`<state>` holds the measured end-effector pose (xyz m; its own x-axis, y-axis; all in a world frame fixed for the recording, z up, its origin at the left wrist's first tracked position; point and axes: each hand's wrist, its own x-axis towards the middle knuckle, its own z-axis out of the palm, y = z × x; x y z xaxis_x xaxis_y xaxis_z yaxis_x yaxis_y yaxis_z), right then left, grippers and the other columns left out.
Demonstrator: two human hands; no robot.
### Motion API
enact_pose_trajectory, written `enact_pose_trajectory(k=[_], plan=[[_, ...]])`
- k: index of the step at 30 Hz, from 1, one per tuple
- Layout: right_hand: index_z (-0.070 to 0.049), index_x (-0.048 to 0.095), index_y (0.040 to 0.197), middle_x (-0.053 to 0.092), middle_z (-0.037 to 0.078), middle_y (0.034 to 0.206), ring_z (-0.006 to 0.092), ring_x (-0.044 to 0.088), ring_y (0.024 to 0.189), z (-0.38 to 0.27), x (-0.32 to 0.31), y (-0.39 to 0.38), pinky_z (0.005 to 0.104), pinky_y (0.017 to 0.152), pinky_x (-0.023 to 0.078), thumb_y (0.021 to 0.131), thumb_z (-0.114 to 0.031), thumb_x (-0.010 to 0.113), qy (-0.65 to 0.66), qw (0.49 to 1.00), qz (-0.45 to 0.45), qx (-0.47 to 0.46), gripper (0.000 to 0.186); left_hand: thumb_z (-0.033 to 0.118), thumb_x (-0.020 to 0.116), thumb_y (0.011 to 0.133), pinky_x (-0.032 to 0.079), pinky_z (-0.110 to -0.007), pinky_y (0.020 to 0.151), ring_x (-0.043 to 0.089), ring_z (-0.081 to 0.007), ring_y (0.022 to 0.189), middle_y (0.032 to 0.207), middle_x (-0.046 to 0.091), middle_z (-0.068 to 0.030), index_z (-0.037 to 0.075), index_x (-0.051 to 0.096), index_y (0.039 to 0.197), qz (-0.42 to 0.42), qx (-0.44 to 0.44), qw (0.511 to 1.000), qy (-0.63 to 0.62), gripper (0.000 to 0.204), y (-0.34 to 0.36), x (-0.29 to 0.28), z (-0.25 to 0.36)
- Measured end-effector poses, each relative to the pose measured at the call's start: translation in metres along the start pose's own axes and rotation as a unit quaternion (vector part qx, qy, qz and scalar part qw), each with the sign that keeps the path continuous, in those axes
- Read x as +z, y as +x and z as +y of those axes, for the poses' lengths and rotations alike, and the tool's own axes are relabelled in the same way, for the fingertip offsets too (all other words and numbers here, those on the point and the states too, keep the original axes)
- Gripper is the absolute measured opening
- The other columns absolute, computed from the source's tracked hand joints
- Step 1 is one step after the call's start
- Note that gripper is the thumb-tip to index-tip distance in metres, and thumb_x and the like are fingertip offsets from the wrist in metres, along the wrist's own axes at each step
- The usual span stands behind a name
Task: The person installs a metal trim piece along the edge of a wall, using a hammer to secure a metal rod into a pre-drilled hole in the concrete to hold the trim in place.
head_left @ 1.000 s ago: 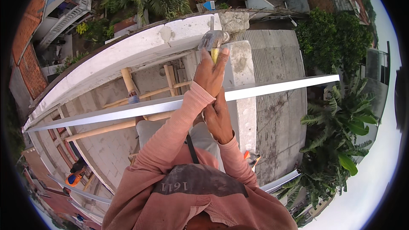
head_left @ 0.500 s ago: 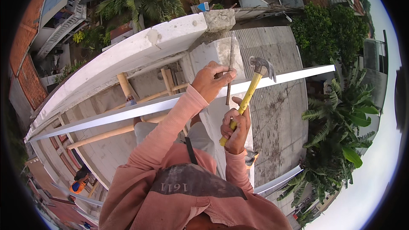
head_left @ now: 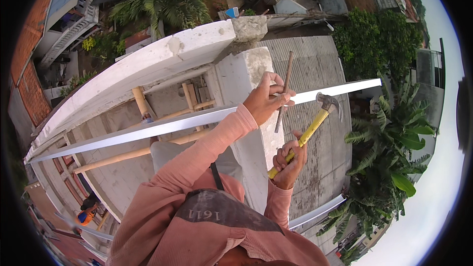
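In the head view, a long, silvery-white beam (head_left: 340, 90) runs crosswise, bent by the lens, and serves as the landmark here. The slim rod (head_left: 289, 66) crosses over the beam's line; it is brown, straight and rusty-looking, upright with a slight lean, its upper end beyond the beam and its lower end on the person's side. Whether it touches the beam cannot be told. The left hand (head_left: 268, 99), over the beam, pinches the rod near its middle between thumb and fingers, hiding a short stretch of it.

The hammer (head_left: 312, 128) has a scuffed yellow handle and a dull grey claw head; that head shows at the beam's near edge, right of the rod and apart from it. On the person's side of the beam, the right hand (head_left: 290, 161) has its fingers wrapped round the lower handle.

The left pink sleeve (head_left: 197, 155) passes over the beam and covers part of it. Under the beam stand a rough-topped white pillar (head_left: 257, 64) and, to its right, a grey corrugated roof (head_left: 315, 182). A curved white wall (head_left: 123, 76) lies beyond the beam at left, and a wooden pole (head_left: 123, 159) runs just on its near side. Farther to the near left is a person in orange (head_left: 87, 213); leafy plants (head_left: 394, 148) stand around the beam's right end.
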<state>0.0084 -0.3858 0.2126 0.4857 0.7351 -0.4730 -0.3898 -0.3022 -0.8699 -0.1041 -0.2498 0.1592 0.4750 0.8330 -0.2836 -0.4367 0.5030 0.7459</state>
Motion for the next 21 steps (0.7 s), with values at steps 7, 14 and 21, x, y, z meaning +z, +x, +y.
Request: enact_pose_trajectory(k=[7,14,21], plan=[[-0.004,0.046,0.125,0.045,0.000,0.066,0.0023,0.028,0.039,-0.001,0.001,0.004,0.0174,0.032,0.022,0.100,-0.038,0.051,0.043,0.998,-0.011,-0.041,0.042,0.008,0.068,0.084,0.050,-0.033,0.086,0.058,-0.0204,0.094,0.113,0.068,0.0008,0.011,0.066,0.111,-0.016,0.358,0.763,0.538,0.027,0.011,0.001,-0.011],[-0.009,0.047,0.106,0.053,0.003,0.072,0.0004,0.031,0.039,-0.029,0.013,0.006,0.0173,0.032,0.022,0.095,-0.018,0.065,-0.095,0.994,0.034,-0.046,0.023,0.004,0.065,0.079,0.056,-0.031,0.085,0.062,-0.0217,0.099,0.115,0.062,-0.0015,0.010,0.069,0.109,-0.014,0.354,0.774,0.525,0.031,-0.023,0.008,-0.040],[-0.008,0.048,0.102,0.055,0.003,0.073,0.0014,0.035,0.040,-0.010,0.026,0.001,0.0180,0.033,0.024,0.095,-0.012,0.064,-0.132,0.988,0.026,-0.069,0.018,0.017,0.059,0.095,0.055,-0.033,0.090,0.062,-0.0238,0.109,0.127,0.059,-0.0152,0.001,0.042,0.143,0.204,0.321,0.911,0.160,0.053,-0.037,0.023,-0.039]])
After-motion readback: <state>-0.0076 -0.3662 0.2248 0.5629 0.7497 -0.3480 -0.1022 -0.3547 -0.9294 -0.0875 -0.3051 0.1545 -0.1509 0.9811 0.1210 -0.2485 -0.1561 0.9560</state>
